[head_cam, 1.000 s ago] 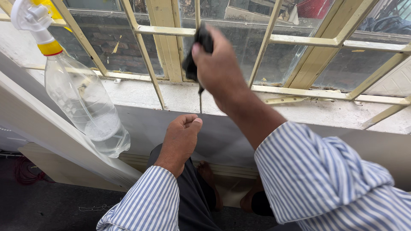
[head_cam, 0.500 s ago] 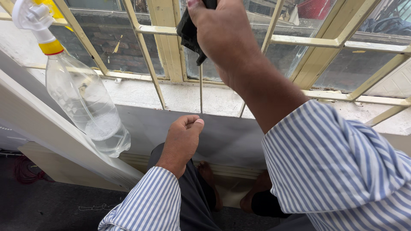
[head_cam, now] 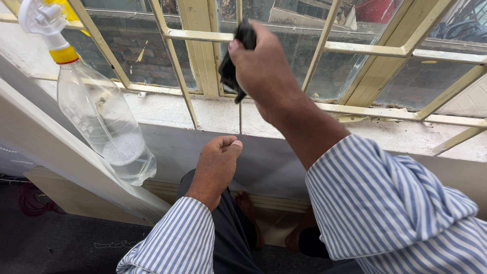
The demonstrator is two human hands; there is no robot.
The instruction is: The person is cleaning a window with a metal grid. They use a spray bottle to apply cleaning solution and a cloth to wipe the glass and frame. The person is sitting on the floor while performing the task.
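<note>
Dark cloth (head_cam: 234, 63) pressed to the window pane (head_cam: 284, 61), top centre.
Right hand (head_cam: 264, 71) bunches the cloth for wiping; left hand (head_cam: 215, 165) loosely curled, empty, below the spray bottle (head_cam: 101, 116).

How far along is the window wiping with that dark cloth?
Under way. The right hand presses a dark cloth against a pane by the cream frame. The glass beside it looks streaked and grimy, so plenty is left. The spray bottle hangs unused; the left hand rests closed, holding nothing visible.
</note>
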